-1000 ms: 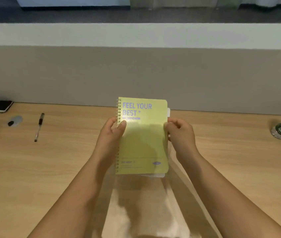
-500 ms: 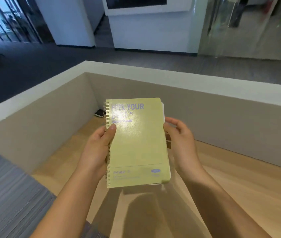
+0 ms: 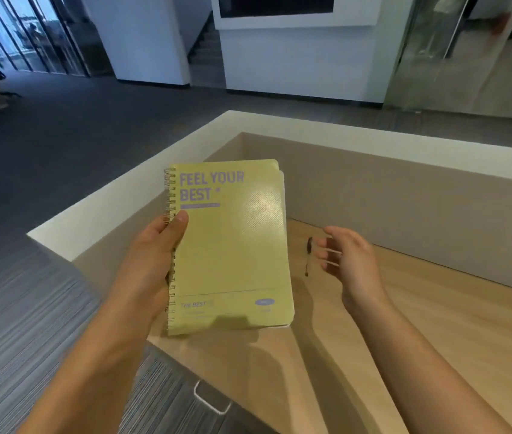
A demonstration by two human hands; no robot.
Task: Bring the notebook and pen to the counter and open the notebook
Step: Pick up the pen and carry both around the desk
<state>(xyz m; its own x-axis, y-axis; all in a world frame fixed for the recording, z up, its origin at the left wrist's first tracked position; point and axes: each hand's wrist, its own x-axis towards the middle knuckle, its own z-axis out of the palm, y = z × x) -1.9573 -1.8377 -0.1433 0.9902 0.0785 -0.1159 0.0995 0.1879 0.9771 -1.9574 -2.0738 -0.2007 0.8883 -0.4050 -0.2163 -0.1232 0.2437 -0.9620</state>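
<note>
A closed yellow-green spiral notebook (image 3: pixel 233 245) with purple lettering is held up in the air over the desk's left end. My left hand (image 3: pixel 157 249) grips it at the spiral edge, thumb on the cover. My right hand (image 3: pixel 347 261) is off the notebook, open with fingers spread, hovering just right of a dark pen (image 3: pixel 308 256) that lies on the wooden desk top (image 3: pixel 436 324). The fingertips are close to the pen but apart from it.
A beige partition wall (image 3: pixel 405 195) with a white top ledge (image 3: pixel 373 136) runs around the desk's far and left sides. A drawer handle (image 3: pixel 211 399) shows below the desk's near edge. Grey striped carpet lies to the left; white walls and glass stand beyond.
My right hand has let go of the notebook's right edge and moved right towards the pen. The view has swung left, and the notebook now rests in the left hand alone.
</note>
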